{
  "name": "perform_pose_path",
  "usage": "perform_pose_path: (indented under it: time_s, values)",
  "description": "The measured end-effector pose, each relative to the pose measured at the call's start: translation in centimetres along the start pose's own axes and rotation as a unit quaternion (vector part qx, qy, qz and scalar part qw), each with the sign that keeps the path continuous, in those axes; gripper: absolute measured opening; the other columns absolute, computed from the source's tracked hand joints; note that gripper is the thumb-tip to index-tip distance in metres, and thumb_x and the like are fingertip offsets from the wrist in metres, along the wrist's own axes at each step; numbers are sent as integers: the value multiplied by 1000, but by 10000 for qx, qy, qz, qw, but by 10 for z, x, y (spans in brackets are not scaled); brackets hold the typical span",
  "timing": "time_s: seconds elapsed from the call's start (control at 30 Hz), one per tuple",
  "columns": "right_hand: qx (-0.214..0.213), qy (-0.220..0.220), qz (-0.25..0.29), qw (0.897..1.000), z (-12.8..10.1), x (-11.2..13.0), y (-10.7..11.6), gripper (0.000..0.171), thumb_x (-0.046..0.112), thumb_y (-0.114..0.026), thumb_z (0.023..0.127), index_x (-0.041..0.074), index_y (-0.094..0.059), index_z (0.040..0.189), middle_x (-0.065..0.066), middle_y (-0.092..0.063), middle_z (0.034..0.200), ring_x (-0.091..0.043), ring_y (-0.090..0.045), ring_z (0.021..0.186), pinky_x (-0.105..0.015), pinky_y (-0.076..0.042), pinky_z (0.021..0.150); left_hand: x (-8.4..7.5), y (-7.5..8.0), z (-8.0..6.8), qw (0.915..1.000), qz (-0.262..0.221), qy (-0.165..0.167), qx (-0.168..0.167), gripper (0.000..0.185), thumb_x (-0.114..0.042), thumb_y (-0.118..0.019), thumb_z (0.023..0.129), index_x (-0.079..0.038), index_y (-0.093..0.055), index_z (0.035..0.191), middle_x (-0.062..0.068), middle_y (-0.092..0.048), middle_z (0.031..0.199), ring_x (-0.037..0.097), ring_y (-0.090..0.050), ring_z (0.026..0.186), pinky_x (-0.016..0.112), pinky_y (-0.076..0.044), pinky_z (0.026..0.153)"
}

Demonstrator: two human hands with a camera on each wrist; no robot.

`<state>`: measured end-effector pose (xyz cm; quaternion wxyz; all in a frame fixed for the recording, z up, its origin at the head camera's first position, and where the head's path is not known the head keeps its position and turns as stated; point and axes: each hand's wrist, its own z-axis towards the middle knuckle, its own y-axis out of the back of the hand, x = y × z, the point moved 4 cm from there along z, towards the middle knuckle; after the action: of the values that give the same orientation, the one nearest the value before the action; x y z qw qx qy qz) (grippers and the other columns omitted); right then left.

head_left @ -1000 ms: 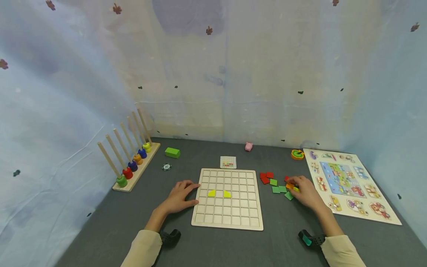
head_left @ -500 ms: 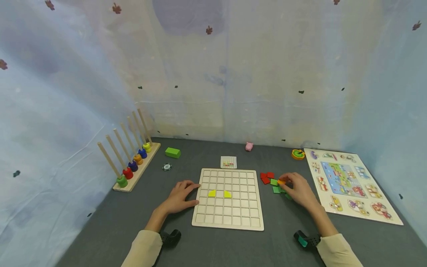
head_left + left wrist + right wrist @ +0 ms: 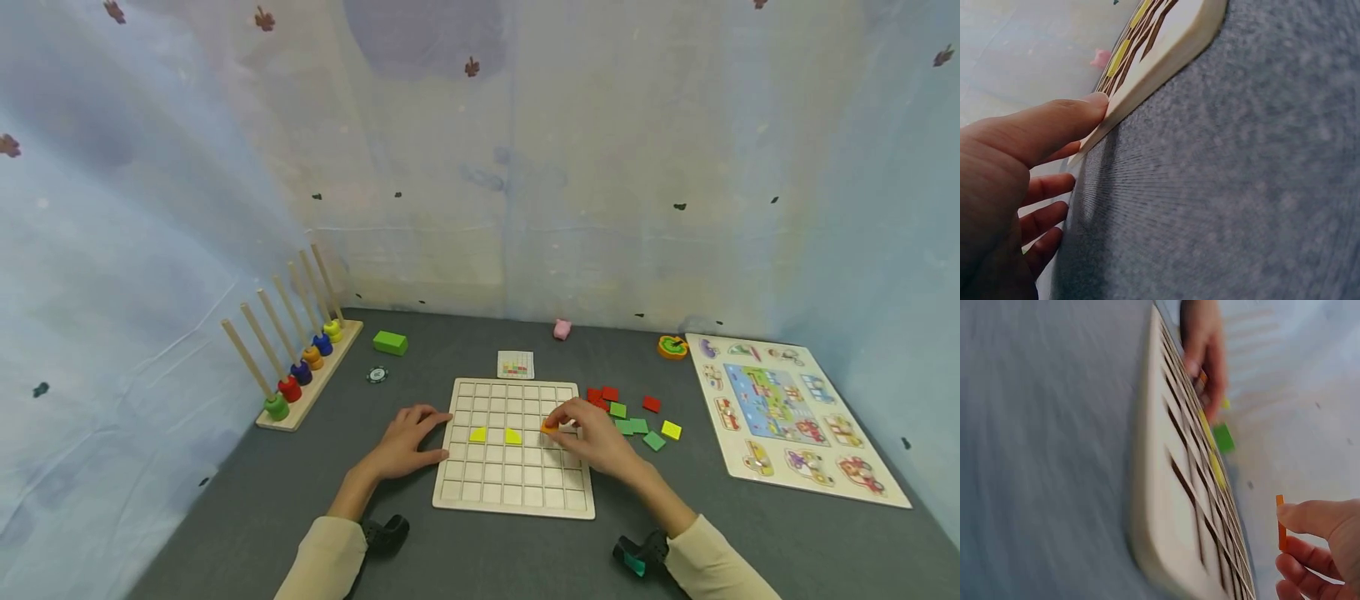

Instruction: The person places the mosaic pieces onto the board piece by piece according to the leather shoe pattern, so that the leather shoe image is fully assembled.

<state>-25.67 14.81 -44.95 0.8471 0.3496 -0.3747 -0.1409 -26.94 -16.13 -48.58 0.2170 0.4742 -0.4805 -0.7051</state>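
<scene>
A wooden grid board lies on the dark table, with two yellow tiles set in its cells. My right hand is over the board's right part and pinches an orange tile between thumb and fingers; the right wrist view shows the tile edge-on. At the board's left edge, my left hand rests with thumb and fingertips against the rim, fingers spread and relaxed. In the left wrist view its thumb touches the board's side.
Right of the board lie several red tiles, green tiles and one yellow tile. A small pattern card sits behind the board. Further out are a peg stacker, green block, poker chip, pink pig and picture puzzle.
My right hand has picked the orange tile from the loose tiles and carried it left over the board. The left hand has stayed at the board's edge.
</scene>
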Motion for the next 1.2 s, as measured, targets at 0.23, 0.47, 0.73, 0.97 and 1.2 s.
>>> perform_pose_path:
  time_s: [0.23, 0.47, 0.73, 0.97, 1.2]
  values:
    - [352, 540, 240, 9976, 10, 22, -35, 15, 6, -72, 80, 9, -65, 93, -2, -63, 93, -17, -59, 84, -33, -49, 73, 0, 1, 0, 10000, -15, 41, -27, 60, -40, -67, 84, -18, -50, 136, 9, -44, 128, 31, -37, 113, 53, -30, 93]
    - [525, 538, -24, 9972, 19, 42, -61, 12, 10, -74, 79, 11, -68, 90, 0, -63, 91, -13, -58, 86, -28, -47, 76, -3, 4, 2, 9999, 70, 69, -23, 58, -38, -69, 83, -18, -52, 134, 8, -46, 124, 25, -38, 106, 49, -33, 90]
    - [508, 570, -151, 9970, 26, 51, -80, 9, 14, -74, 80, 13, -69, 87, 2, -64, 90, -13, -56, 87, -30, -45, 79, -6, 7, 3, 10000, -10, 17, -34, 54, -34, -71, 81, -16, -56, 130, 5, -47, 119, 20, -39, 99, 46, -35, 86]
    - [338, 622, -518, 9961, 29, 49, -85, 6, 16, -76, 78, 15, -71, 82, 4, -65, 89, -12, -54, 88, -29, -45, 80, -4, 7, 5, 9998, -165, 4, -86, 53, -34, -73, 79, -16, -58, 126, 4, -48, 113, 19, -38, 95, 44, -35, 84]
    - [177, 905, -776, 9927, 33, 51, -87, 5, 13, -76, 78, 16, -74, 81, 2, -62, 87, -12, -54, 84, -27, -46, 76, -4, 8, 6, 9997, -233, 81, -76, 52, -33, -75, 78, -16, -59, 124, 5, -48, 114, 21, -39, 98, 46, -36, 86]
